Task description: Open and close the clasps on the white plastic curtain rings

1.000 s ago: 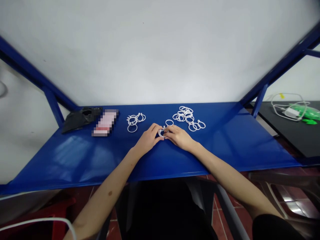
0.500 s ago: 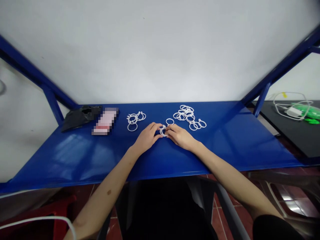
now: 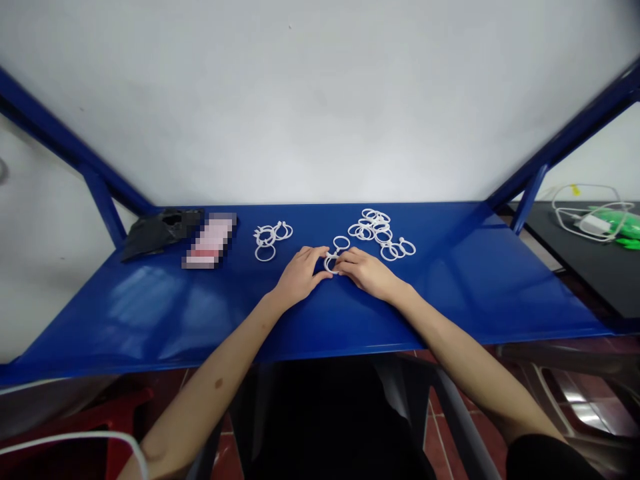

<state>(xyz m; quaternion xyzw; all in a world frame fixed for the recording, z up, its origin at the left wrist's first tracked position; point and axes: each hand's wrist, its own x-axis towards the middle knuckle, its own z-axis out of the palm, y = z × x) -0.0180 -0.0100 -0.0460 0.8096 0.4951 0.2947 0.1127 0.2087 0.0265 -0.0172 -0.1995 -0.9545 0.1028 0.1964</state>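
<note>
Between my hands is a white ring [image 3: 327, 265] with a small knob at its top, perhaps with a second ring against it; my fingers partly cover it. The thumb and forefinger of my left hand [image 3: 299, 275] hold its left side. At the right, my right hand [image 3: 371, 275] has its bent fingers closed on the rim. Just behind, another white ring [image 3: 342, 238] touches or nearly touches the held one. A loose pile of white rings [image 3: 373, 227] lies beyond my right hand, and a smaller group [image 3: 267, 244] lies beyond my left.
A blue table [image 3: 190, 333] stands against a pale wall. On its left are a black plastic bag [image 3: 157, 235] and a blurred pink-and-white item [image 3: 210, 241]. Blue frame bars [image 3: 103, 200] rise at both sides. A dark surface at the right bears a white cable [image 3: 565, 217] and a green bag [image 3: 627, 223].
My hands have shifted slightly to the right with the ring, and the ring's round opening shows more between them. The piles have kept their places.
</note>
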